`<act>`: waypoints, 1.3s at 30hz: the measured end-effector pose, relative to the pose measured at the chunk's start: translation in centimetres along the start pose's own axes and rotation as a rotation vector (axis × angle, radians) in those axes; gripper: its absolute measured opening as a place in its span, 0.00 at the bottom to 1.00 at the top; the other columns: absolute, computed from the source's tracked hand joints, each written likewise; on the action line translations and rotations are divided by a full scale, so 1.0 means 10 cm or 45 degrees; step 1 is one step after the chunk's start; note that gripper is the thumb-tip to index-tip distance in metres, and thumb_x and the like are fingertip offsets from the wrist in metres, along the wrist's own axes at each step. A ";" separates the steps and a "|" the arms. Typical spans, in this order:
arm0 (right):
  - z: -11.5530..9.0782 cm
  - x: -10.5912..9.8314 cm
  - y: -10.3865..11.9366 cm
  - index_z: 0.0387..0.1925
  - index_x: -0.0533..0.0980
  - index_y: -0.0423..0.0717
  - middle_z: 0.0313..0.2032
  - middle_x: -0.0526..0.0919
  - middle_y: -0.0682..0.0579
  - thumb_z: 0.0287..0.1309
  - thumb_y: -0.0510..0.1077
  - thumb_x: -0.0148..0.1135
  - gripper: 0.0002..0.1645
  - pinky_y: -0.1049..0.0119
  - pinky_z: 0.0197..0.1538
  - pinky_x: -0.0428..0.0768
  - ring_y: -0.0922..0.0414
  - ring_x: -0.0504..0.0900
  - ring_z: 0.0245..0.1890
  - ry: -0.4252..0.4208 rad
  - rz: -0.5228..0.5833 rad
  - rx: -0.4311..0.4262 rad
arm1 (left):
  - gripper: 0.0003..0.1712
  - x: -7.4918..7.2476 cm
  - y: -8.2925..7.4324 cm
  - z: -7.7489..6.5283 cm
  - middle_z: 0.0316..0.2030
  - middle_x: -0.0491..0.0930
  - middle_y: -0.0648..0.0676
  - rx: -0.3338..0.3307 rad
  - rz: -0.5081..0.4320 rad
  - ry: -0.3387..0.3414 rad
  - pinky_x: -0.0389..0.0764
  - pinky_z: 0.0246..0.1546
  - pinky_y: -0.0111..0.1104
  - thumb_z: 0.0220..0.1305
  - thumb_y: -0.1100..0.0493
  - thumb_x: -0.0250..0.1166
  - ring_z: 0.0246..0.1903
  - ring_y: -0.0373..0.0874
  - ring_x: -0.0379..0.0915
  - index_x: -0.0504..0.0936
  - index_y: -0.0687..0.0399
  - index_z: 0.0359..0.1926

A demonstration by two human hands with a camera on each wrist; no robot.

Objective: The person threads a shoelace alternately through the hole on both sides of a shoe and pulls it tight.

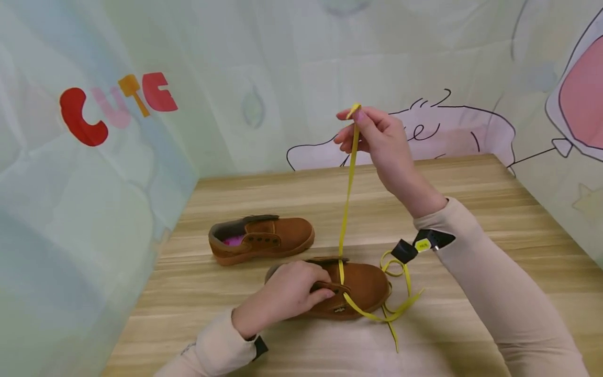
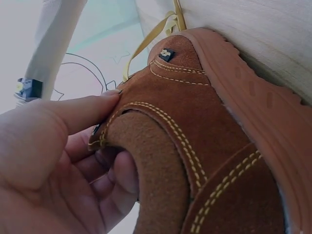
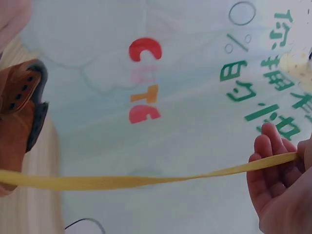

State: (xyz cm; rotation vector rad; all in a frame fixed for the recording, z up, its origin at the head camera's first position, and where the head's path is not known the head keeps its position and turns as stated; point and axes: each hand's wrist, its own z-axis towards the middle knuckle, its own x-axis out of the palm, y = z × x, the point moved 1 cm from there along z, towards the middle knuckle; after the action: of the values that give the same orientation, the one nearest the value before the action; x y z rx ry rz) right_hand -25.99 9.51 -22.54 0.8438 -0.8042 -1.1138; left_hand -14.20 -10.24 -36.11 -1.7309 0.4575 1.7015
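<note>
A brown suede shoe (image 1: 366,285) with yellow stitching lies on the table, its toe to the right. My left hand (image 1: 294,288) grips its near eyelet flap, thumb on the outside and fingers inside the opening, as the left wrist view shows. High above the shoe, my right hand (image 1: 377,133) pinches a yellow shoelace (image 1: 350,178) between thumb and fingers. The lace runs taut down to the shoe's throat. Its other part leaves a near-side front eyelet and trails past the toe onto the table.
Behind the held shoe sits a second brown shoe (image 1: 282,235) without a lace, its eyelets showing. Another curled yellow lace (image 1: 395,267) lies on the wooden table (image 1: 188,314) right of the toe. Printed curtains (image 1: 264,63) hang around the table's back and sides.
</note>
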 end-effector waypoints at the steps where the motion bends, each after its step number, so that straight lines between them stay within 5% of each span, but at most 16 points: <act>1: -0.02 0.02 0.05 0.43 0.78 0.39 0.24 0.84 0.50 0.67 0.49 0.52 0.18 0.67 0.38 0.82 0.56 0.82 0.24 0.019 0.027 -0.022 | 0.08 0.00 0.00 0.00 0.30 0.83 0.38 -0.004 -0.013 0.005 0.76 0.28 0.27 0.61 0.45 0.63 0.29 0.30 0.76 0.83 0.41 0.33; 5: -0.17 0.10 0.23 0.43 0.78 0.38 0.21 0.81 0.49 0.66 0.48 0.53 0.17 0.66 0.30 0.80 0.54 0.75 0.18 0.162 0.025 -0.054 | 0.08 0.00 -0.01 -0.01 0.30 0.83 0.38 -0.008 -0.050 0.012 0.74 0.27 0.25 0.61 0.45 0.63 0.28 0.29 0.74 0.83 0.41 0.32; 9: -0.44 0.16 0.26 0.43 0.79 0.40 0.20 0.78 0.49 0.66 0.44 0.53 0.13 0.65 0.20 0.71 0.55 0.69 0.14 0.409 -0.189 -0.032 | 0.09 0.02 -0.01 0.00 0.30 0.83 0.38 -0.005 -0.066 0.007 0.75 0.28 0.25 0.61 0.45 0.62 0.29 0.29 0.75 0.83 0.41 0.34; 14: -0.78 0.14 0.14 0.41 0.81 0.50 0.18 0.75 0.53 0.66 0.42 0.53 0.10 0.67 0.14 0.60 0.60 0.61 0.11 0.740 -0.413 0.074 | 0.08 0.05 0.00 0.02 0.30 0.83 0.38 -0.018 -0.120 0.017 0.75 0.30 0.25 0.61 0.45 0.62 0.29 0.28 0.74 0.83 0.41 0.34; 21: -1.13 0.04 -0.22 0.33 0.82 0.54 0.19 0.74 0.55 0.63 0.48 0.57 0.08 0.74 0.22 0.67 0.66 0.68 0.19 1.092 -0.611 0.184 | 0.08 0.08 0.02 0.06 0.22 0.76 0.38 -0.069 -0.219 0.038 0.66 0.22 0.23 0.61 0.46 0.63 0.20 0.28 0.64 0.80 0.42 0.29; 26: -1.30 0.01 -0.47 0.31 0.83 0.53 0.22 0.78 0.63 0.60 0.47 0.62 0.06 0.78 0.27 0.69 0.72 0.67 0.22 1.097 -0.860 0.092 | 0.05 0.09 0.04 0.09 0.30 0.82 0.38 -0.068 -0.260 0.055 0.72 0.29 0.22 0.62 0.49 0.63 0.27 0.27 0.70 0.83 0.40 0.36; 33: -1.43 -0.02 -0.65 0.25 0.82 0.58 0.23 0.83 0.67 0.54 0.48 0.66 0.04 0.79 0.30 0.73 0.74 0.73 0.23 0.976 -1.269 -0.095 | 0.07 0.12 0.07 0.11 0.33 0.84 0.37 -0.074 -0.283 0.069 0.74 0.32 0.23 0.63 0.48 0.62 0.31 0.27 0.74 0.84 0.40 0.39; 39: -1.52 -0.02 -0.76 0.21 0.80 0.57 0.21 0.83 0.66 0.48 0.48 0.68 0.05 0.82 0.26 0.71 0.75 0.73 0.20 0.833 -1.416 -0.256 | 0.07 0.12 0.08 0.12 0.33 0.83 0.37 -0.079 -0.289 0.062 0.73 0.32 0.23 0.63 0.48 0.62 0.29 0.26 0.73 0.84 0.40 0.39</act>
State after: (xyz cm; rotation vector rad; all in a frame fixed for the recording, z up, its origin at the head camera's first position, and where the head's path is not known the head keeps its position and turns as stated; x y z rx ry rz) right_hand -15.97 10.49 -36.21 1.4256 0.4156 -1.6737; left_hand -15.53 -9.79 -37.41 -1.7974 0.2211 1.5294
